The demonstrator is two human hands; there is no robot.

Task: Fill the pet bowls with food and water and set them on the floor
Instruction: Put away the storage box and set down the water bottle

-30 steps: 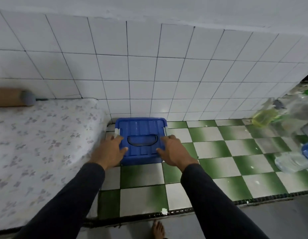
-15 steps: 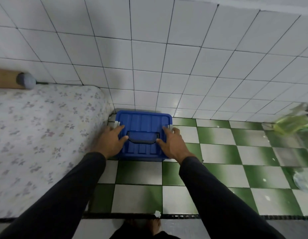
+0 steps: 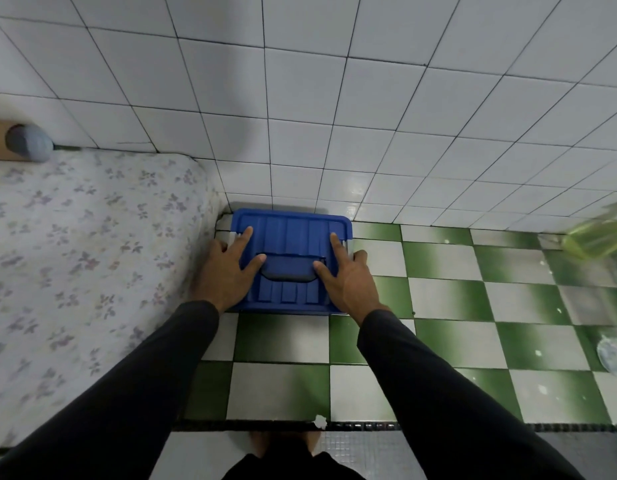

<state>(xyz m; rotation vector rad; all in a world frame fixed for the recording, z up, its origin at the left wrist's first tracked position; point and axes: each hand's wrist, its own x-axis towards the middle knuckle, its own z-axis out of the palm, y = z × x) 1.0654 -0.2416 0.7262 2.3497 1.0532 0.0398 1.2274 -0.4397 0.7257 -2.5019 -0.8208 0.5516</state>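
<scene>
Faced a white tiled wall (image 3: 300, 98) across the whole upper half of the view. Looked down on a green-and-white checked floor (image 3: 438, 299) running from the wall's foot to a dark border strip near the bottom. Took in a mattress (image 3: 75, 254) with a pale flower print along the left, pushed against the wall. Reached forward with both arms in dark sleeves, the left sleeve (image 3: 127, 393) rising beside the mattress edge and the right sleeve (image 3: 438, 393) crossing the checked tiles.

Found the blue box (image 3: 289, 226) standing on the floor in the corner, touching the wall at its far side and just beside the mattress on its left, with the lid on. Grasped it from both sides. Laid the left hand (image 3: 227, 271) on the lid's left part, forefinger straight, thumb at the end of the dark handle (image 3: 288, 270), outer fingers bent over the left edge. Set the right hand (image 3: 348, 278) the same way on the right part, forefinger straight, thumb at the handle's other end, outer fingers bent over the right edge.

Noted a blurred yellow-green bottle (image 3: 601, 233) at the far right by the wall, and a clear rounded thing (image 3: 613, 355) on the floor nearer, too blurred to name. Caught a grey-capped roll (image 3: 28, 143) at the mattress's far left corner. Glimpsed bare feet (image 3: 262, 441) at the bottom.
</scene>
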